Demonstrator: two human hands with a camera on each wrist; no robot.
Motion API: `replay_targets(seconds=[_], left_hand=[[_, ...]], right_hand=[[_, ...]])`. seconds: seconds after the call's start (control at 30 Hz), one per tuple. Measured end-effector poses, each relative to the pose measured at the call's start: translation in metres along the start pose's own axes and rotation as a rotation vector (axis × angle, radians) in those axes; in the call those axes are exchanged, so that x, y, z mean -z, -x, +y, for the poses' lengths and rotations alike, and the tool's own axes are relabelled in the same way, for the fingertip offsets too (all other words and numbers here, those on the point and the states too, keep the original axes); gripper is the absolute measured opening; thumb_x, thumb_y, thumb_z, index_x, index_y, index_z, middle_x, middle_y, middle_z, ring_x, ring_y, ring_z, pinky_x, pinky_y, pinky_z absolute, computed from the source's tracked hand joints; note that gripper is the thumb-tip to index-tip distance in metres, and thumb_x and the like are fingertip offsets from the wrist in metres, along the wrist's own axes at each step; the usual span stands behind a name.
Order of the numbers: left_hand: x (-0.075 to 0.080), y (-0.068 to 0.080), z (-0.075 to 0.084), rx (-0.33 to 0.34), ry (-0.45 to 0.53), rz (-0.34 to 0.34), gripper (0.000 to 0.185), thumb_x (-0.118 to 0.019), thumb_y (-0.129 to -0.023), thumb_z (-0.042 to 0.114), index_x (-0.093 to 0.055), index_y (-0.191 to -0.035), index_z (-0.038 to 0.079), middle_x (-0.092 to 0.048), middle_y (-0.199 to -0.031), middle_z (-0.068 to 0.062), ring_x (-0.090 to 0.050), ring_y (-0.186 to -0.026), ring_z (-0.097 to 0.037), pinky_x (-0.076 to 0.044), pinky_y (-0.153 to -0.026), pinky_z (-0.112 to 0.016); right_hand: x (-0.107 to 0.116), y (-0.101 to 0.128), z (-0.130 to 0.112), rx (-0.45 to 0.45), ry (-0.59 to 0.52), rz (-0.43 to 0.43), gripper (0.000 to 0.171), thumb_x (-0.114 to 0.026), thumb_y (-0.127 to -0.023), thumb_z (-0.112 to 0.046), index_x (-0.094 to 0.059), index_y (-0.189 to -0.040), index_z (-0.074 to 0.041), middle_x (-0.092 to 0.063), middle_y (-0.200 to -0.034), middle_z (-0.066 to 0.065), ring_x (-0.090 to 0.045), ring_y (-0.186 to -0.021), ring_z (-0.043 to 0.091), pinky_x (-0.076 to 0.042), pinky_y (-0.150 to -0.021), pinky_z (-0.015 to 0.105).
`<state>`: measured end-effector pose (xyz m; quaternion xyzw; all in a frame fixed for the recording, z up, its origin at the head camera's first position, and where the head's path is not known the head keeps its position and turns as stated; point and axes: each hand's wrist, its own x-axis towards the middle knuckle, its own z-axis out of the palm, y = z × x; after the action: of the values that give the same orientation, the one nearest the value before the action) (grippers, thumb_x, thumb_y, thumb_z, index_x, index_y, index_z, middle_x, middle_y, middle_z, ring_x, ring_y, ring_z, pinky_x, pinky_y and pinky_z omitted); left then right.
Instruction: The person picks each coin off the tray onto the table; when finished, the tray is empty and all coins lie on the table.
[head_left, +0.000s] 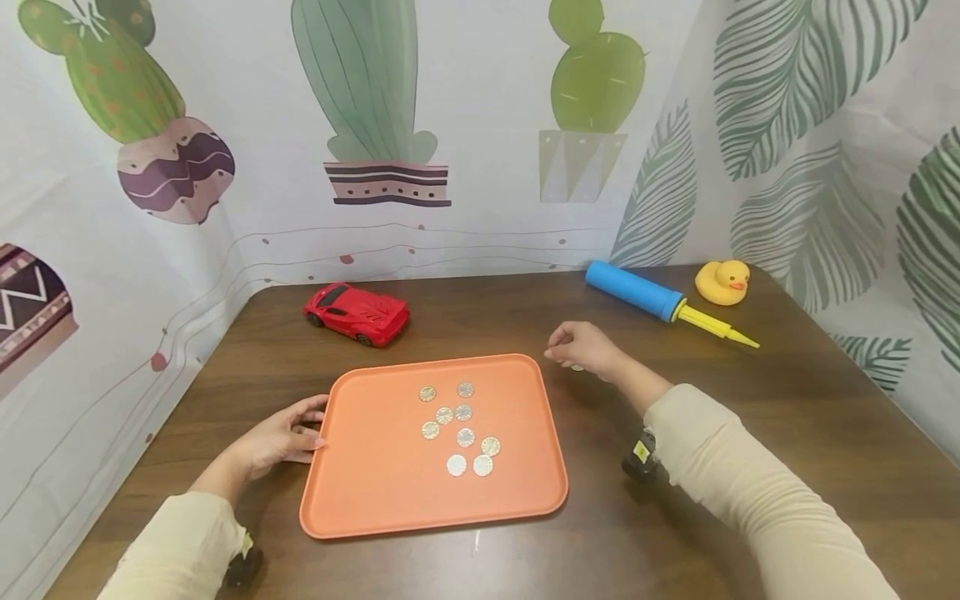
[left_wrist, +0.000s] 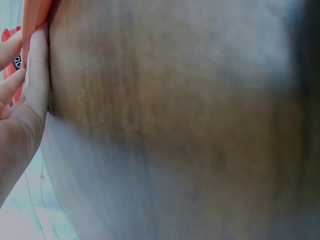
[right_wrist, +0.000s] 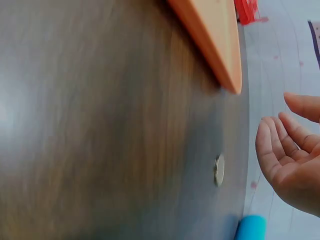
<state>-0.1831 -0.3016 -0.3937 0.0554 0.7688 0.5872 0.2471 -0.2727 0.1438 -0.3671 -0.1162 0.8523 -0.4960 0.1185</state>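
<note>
Left hand (head_left: 281, 437) rests flat-fingered against orange tray (head_left: 352, 508) edge, steadying it; 9 coins (head_left: 459, 427) inside. Right hand (head_left: 581, 346), loosely curled and empty, hovers over 1 coin (right_wrist: 219, 170) just right of tray.

Both hands lie low, left hand (head_left: 281, 437) fingers extended, right hand (head_left: 583, 347) loosely curled.

No legible text, labels, brands or numbers, coins (head_left: 459, 428) on the orange tray (head_left: 375, 492) too small to read, small yellow tag (head_left: 641, 451) right of tray illegible
</note>
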Motion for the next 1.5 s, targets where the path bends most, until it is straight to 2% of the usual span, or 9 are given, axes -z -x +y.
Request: replay_targets(seconds=[0.17,0.37,0.53,0.73,0.9,1.03,1.2,1.3,1.5], left_hand=[[0.000,-0.001,0.000,-0.001,0.000,-0.001,0.074,-0.056,-0.080,0.001,-0.006,-0.135,-0.004,-0.025,-0.121,-0.029,-0.052,-0.089,-0.021,-0.047,-0.073,-0.040],[0.000,-0.002,-0.002,0.008,0.009,-0.001,0.075,-0.057,-0.080,0.001,-0.006,-0.136,-0.003,-0.025,-0.122,-0.029,-0.052,-0.089,-0.021,-0.047,-0.073,-0.041],[0.001,-0.001,-0.003,0.008,0.007,0.004,0.076,-0.057,-0.079,0.002,-0.006,-0.135,-0.003,-0.025,-0.122,-0.029,-0.052,-0.089,-0.021,-0.047,-0.073,-0.040],[0.001,-0.001,-0.003,0.005,0.009,0.000,0.075,-0.057,-0.080,0.001,-0.006,-0.135,-0.003,-0.025,-0.121,-0.028,-0.052,-0.089,-0.021,-0.047,-0.073,-0.040],[0.001,-0.001,-0.004,0.005,0.009,0.004,0.075,-0.057,-0.079,0.001,-0.006,-0.136,-0.003,-0.026,-0.121,-0.028,-0.052,-0.088,-0.020,-0.047,-0.072,-0.040],[0.001,-0.001,-0.003,0.005,0.009,0.008,0.075,-0.057,-0.079,0.000,-0.007,-0.135,-0.003,-0.026,-0.121,-0.028,-0.052,-0.087,-0.020,-0.047,-0.072,-0.040],[0.000,-0.001,-0.003,0.007,0.013,0.011,0.075,-0.056,-0.079,0.000,-0.007,-0.135,-0.004,-0.026,-0.122,-0.028,-0.052,-0.087,-0.020,-0.047,-0.072,-0.040],[0.001,-0.001,-0.003,0.014,0.015,0.014,0.075,-0.057,-0.079,0.001,-0.007,-0.135,-0.003,-0.026,-0.121,-0.028,-0.052,-0.087,-0.020,-0.047,-0.072,-0.040],[0.001,-0.001,-0.005,0.012,0.024,0.008,0.076,-0.057,-0.079,0.000,-0.007,-0.135,-0.003,-0.024,-0.123,-0.028,-0.050,-0.088,-0.021,-0.047,-0.073,-0.040]], right_hand=[[-0.015,-0.002,-0.012,0.034,-0.057,-0.043,0.022,-0.058,-0.079,-0.003,-0.051,-0.095,0.011,-0.054,-0.088,0.017,-0.055,-0.083,0.033,-0.049,-0.069,0.034],[-0.034,-0.007,-0.021,0.045,-0.069,-0.086,0.021,-0.058,-0.078,-0.003,-0.053,-0.095,0.009,-0.055,-0.087,0.015,-0.056,-0.081,0.033,-0.048,-0.071,0.037],[-0.049,-0.011,-0.026,0.070,-0.062,-0.127,0.019,-0.058,-0.077,-0.002,-0.054,-0.093,0.008,-0.055,-0.083,0.012,-0.056,-0.077,0.029,-0.048,-0.068,0.035],[-0.062,-0.017,-0.031,0.105,0.021,-0.195,0.018,-0.061,-0.074,-0.002,-0.058,-0.090,0.005,-0.057,-0.082,0.009,-0.054,-0.071,0.018,-0.048,-0.062,0.029],[-0.071,-0.021,-0.033,0.114,0.079,-0.284,0.022,-0.062,-0.073,-0.001,-0.057,-0.093,0.006,-0.059,-0.077,0.008,-0.056,-0.064,0.018,-0.048,-0.059,0.029],[-0.076,-0.025,-0.035,0.140,0.128,-0.343,0.027,-0.065,-0.072,-0.002,-0.057,-0.096,0.006,-0.061,-0.084,0.010,-0.057,-0.071,0.016,-0.048,-0.060,0.025],[-0.079,-0.030,-0.038,0.206,0.240,-0.382,0.030,-0.066,-0.071,-0.004,-0.057,-0.099,0.005,-0.061,-0.091,0.011,-0.055,-0.083,0.017,-0.045,-0.068,0.021],[-0.082,-0.033,-0.039,0.229,0.303,-0.398,0.027,-0.064,-0.072,-0.003,-0.059,-0.098,0.003,-0.061,-0.090,0.008,-0.055,-0.085,0.017,-0.044,-0.070,0.020],[-0.090,-0.037,-0.043,0.241,0.386,-0.405,0.021,-0.064,-0.073,-0.005,-0.061,-0.093,0.000,-0.060,-0.084,0.004,-0.054,-0.080,0.013,-0.043,-0.067,0.018]])
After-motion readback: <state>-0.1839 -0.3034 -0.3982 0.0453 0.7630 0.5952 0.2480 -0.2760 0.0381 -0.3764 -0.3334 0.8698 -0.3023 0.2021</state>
